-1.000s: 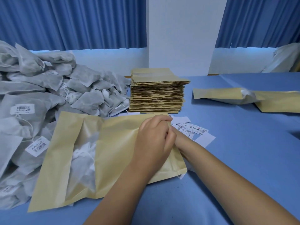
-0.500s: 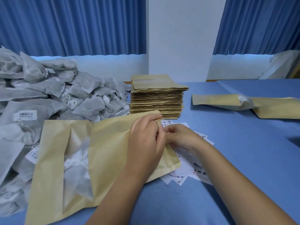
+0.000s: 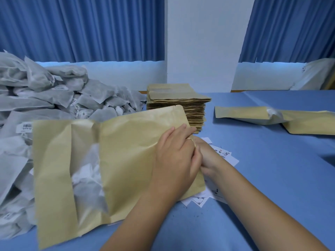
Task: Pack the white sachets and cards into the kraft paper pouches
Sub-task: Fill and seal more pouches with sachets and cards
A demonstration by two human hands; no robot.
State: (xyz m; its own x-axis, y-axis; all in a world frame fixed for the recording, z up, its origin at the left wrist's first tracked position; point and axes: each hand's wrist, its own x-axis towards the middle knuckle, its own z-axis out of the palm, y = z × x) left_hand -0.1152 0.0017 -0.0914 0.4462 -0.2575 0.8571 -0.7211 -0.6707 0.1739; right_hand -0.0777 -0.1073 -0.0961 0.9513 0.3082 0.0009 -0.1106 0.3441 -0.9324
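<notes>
A kraft paper pouch (image 3: 126, 160) with a clear window lies in front of me, its mouth to the right, with white sachets showing inside through the window. My left hand (image 3: 175, 158) grips the pouch at its mouth edge. My right hand (image 3: 208, 156) is largely hidden behind the left hand at the mouth; what its fingers hold cannot be seen. White printed cards (image 3: 223, 153) lie scattered on the blue table under and beside the hands. A big heap of white sachets (image 3: 54, 102) fills the left side.
A tall stack of empty kraft pouches (image 3: 177, 100) stands behind the hands. Two filled pouches (image 3: 272, 116) lie at the right on the blue tablecloth (image 3: 272, 169). A white wall pillar and blue curtains are behind.
The pouch's mouth end has lifted and the pouch has shifted slightly toward me. My right hand has slid further behind my left hand at the mouth.
</notes>
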